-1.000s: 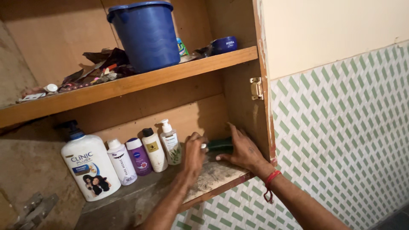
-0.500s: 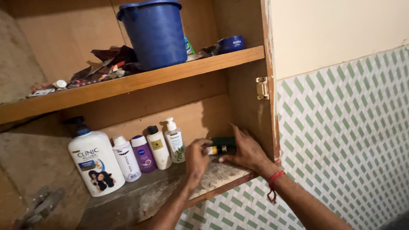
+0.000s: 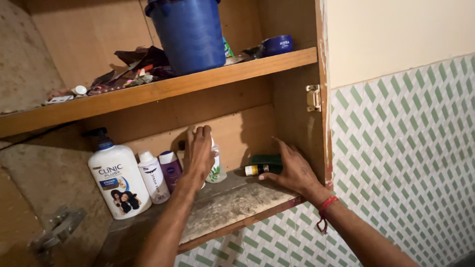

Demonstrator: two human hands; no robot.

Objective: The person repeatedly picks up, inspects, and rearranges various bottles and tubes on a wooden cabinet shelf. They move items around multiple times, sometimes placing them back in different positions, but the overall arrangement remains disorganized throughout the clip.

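Though flat, small bottle beside right fingers

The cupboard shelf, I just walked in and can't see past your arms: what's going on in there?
A person is reaching into an open wooden cupboard with both hands. The left hand is on the top of a pump bottle in the row of toiletry bottles on the lower shelf. The right hand rests at the shelf's right end against a small dark bottle lying on its side. A blue bucket stands on the shelf above.
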